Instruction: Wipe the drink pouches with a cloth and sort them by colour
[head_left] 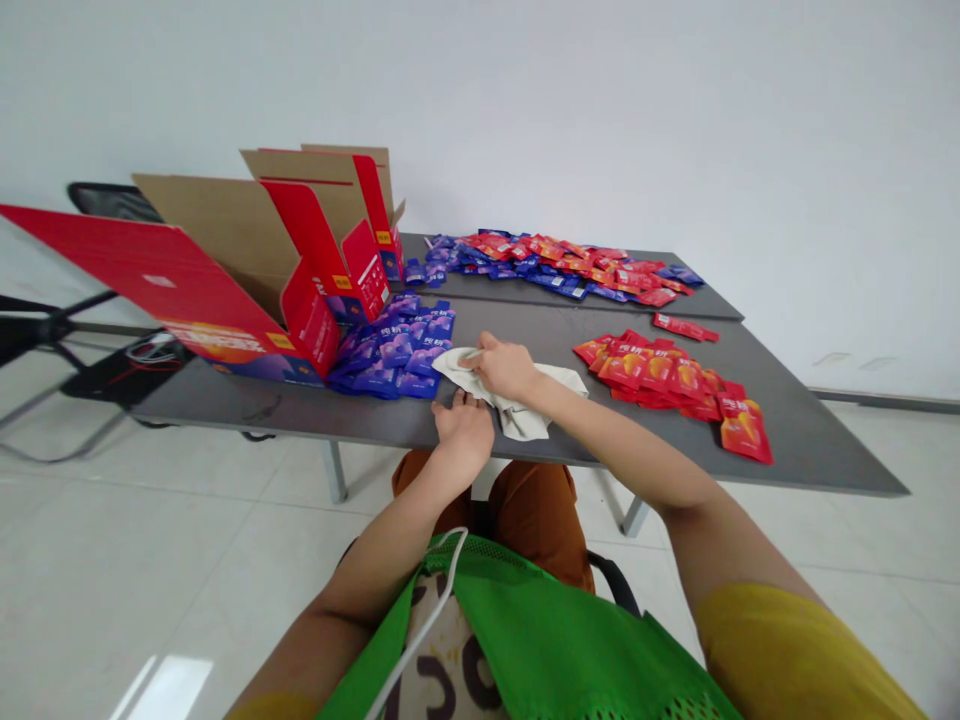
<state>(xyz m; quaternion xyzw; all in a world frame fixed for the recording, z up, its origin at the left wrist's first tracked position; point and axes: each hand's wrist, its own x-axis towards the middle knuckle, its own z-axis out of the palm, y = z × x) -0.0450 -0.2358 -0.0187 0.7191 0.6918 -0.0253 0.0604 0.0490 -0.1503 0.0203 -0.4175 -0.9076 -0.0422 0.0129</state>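
An off-white cloth lies crumpled on the grey table near its front edge. My right hand is closed on the cloth, gripping its upper left part. My left hand rests on the table edge just below, fingers stretched out, with the fingertips at the cloth's lower left border. Whether those fingertips touch the cloth is hard to see. Left of both hands lies a pile of blue-purple pouches. On the right, a pile of red-orange pouches is spread towards the front edge.
Open red cardboard boxes with raised flaps stand along the left side of the grey table. A mixed heap of red and blue pouches lies at the back against the wall. One red pouch lies apart. A black chair is at far left.
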